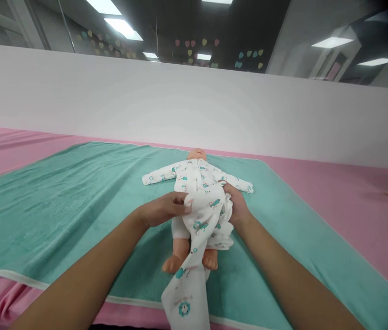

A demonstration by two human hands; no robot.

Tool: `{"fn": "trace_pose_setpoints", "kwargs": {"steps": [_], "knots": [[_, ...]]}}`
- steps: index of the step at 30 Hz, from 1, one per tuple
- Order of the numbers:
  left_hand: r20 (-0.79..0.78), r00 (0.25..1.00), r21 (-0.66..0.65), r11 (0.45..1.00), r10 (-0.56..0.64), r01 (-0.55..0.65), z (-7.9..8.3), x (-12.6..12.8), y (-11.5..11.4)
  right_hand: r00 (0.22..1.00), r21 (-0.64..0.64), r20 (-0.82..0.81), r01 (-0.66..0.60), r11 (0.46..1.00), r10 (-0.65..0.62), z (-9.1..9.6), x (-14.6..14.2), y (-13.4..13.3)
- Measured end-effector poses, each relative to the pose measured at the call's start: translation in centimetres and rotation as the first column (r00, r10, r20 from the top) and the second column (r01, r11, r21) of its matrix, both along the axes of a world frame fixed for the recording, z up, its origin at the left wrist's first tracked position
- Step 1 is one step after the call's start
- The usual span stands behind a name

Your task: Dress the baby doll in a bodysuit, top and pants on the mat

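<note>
My baby doll (180,240) lies on its back on a teal towel (59,220), head away from me, bare legs and feet showing. Its white sleepsuit (199,176), printed with teal figures, covers the chest and outspread arms, the lower half bunched and trailing across the legs toward me.

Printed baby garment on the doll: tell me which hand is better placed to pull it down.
Likely the left hand: its fingers pinch the garment's front, while the right hand cups its bunched edge.
</note>
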State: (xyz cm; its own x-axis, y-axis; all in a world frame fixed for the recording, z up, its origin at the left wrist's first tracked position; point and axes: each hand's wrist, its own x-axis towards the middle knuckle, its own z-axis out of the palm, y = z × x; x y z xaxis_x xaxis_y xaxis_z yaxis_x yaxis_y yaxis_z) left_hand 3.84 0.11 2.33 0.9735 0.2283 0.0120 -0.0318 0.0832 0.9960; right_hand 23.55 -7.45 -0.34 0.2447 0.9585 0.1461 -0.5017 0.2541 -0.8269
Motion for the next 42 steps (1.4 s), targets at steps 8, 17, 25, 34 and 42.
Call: {"fn": "trace_pose_setpoints", "kwargs": {"steps": [8,17,25,34,42], "knots": [[0.169,0.889,-0.242,0.892,0.427,-0.382,-0.4,0.9,0.1,0.920,-0.093,0.342,-0.168,0.981,0.189,0.8,-2.7,-0.9],[0.102,0.917,-0.146,0.917,0.387,-0.371,-0.9,0.9,0.1,0.935,-0.177,0.308,-0.127,0.976,0.177,0.6,-3.5,-0.9],[-0.113,0.992,0.169,0.985,0.059,-0.039,0.2,-0.2,0.5,0.992,-0.077,0.106,-0.062,0.995,0.070,0.7,-3.3,-1.0],[0.104,0.936,-0.045,0.942,0.335,-0.332,-0.5,0.6,0.2,0.775,-0.244,0.547,-0.213,0.946,0.315,1.0,-4.3,-1.9],[-0.103,0.981,0.177,0.974,0.162,-0.142,0.6,-0.3,0.1,0.957,-0.138,0.250,-0.116,0.984,0.148,0.5,-4.3,-1.6]]}}
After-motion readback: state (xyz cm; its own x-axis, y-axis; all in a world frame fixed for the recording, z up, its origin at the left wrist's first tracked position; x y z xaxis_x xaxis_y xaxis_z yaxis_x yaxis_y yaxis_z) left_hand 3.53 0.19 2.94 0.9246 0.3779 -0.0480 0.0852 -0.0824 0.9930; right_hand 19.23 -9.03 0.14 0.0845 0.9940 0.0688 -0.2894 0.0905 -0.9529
